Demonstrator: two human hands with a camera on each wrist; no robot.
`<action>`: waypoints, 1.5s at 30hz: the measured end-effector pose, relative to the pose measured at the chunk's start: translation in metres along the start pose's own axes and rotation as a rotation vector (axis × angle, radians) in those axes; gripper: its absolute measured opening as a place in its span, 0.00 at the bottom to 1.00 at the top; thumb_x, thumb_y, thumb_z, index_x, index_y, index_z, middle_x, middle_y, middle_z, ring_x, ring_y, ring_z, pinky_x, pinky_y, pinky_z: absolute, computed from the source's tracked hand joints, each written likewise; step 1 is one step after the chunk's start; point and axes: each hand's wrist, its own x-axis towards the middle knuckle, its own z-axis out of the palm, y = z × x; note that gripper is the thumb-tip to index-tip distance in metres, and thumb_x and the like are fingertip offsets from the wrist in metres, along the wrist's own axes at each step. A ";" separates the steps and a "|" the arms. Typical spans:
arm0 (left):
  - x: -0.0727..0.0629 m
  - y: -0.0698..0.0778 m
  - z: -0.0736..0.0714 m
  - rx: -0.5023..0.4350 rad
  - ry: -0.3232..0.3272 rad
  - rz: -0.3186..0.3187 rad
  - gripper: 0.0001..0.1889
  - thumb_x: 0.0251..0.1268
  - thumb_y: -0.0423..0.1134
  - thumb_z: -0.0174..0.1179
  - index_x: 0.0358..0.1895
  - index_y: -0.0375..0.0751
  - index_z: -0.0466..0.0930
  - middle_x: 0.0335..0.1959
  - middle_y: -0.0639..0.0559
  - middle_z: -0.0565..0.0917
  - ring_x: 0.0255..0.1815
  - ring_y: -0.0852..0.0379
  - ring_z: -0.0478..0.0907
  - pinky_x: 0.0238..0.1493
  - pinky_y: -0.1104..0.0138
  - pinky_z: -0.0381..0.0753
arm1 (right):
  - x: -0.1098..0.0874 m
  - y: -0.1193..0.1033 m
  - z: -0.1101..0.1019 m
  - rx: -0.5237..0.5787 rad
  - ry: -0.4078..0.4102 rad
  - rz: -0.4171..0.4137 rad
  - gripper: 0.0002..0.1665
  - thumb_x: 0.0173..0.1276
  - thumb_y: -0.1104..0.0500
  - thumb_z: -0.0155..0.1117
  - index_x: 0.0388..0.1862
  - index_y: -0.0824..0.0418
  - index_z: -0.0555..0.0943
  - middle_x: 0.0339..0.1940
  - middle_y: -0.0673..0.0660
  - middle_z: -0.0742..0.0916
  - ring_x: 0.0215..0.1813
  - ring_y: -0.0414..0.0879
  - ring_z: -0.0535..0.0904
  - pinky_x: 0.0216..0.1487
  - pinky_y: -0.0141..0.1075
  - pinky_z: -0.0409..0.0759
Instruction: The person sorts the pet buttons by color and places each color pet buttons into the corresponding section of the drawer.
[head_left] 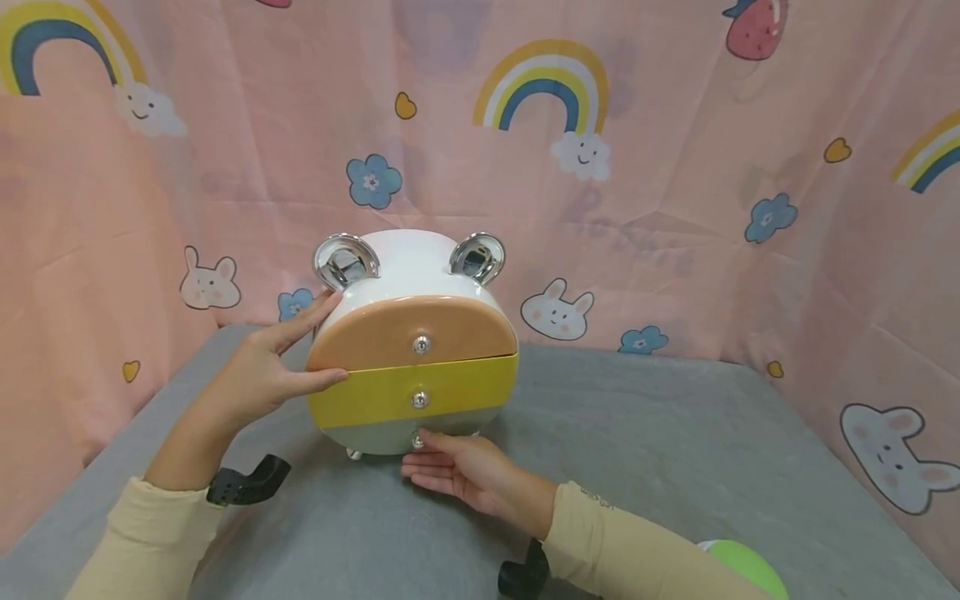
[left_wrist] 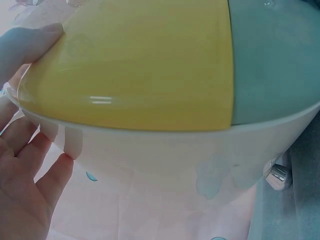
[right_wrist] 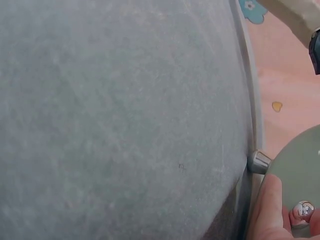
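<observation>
A rounded drawer box [head_left: 411, 267] with a white body and two silver ears stands on the table. Its front has an orange drawer [head_left: 367, 337], a yellow drawer [head_left: 375, 402] and a grey-green drawer [head_left: 375, 436], all closed, each with a silver knob. My left hand [head_left: 258, 375] holds the box's left edge, thumb on the front near the orange-yellow seam, fingers along the side; the left wrist view shows the fingertips [left_wrist: 65, 162] against the white wall. Low at the front, my right hand [head_left: 472, 475] pinches the bottom knob [right_wrist: 302, 210] between thumb and forefinger.
A grey cloth covers the table [head_left: 637, 442]. Behind and beside it hangs a pink printed curtain [head_left: 675, 167]. A green and white rounded object [head_left: 750, 567] lies at the lower right, partly hidden by my right sleeve. Short silver feet [left_wrist: 278, 177] support the box.
</observation>
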 end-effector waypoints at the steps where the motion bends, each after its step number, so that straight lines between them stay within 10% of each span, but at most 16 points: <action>1: 0.000 0.000 0.000 0.002 0.001 -0.004 0.47 0.56 0.49 0.74 0.76 0.74 0.55 0.80 0.56 0.57 0.80 0.38 0.54 0.68 0.28 0.58 | 0.000 0.000 0.001 0.001 0.002 0.001 0.21 0.76 0.54 0.58 0.54 0.70 0.79 0.42 0.60 0.90 0.50 0.51 0.88 0.60 0.45 0.83; 45: -0.001 0.003 0.001 0.026 0.009 -0.008 0.46 0.57 0.51 0.72 0.76 0.74 0.55 0.80 0.56 0.57 0.79 0.38 0.57 0.69 0.32 0.63 | -0.004 0.006 0.001 -0.072 0.008 -0.026 0.18 0.75 0.55 0.58 0.50 0.69 0.79 0.45 0.63 0.90 0.47 0.49 0.88 0.58 0.44 0.85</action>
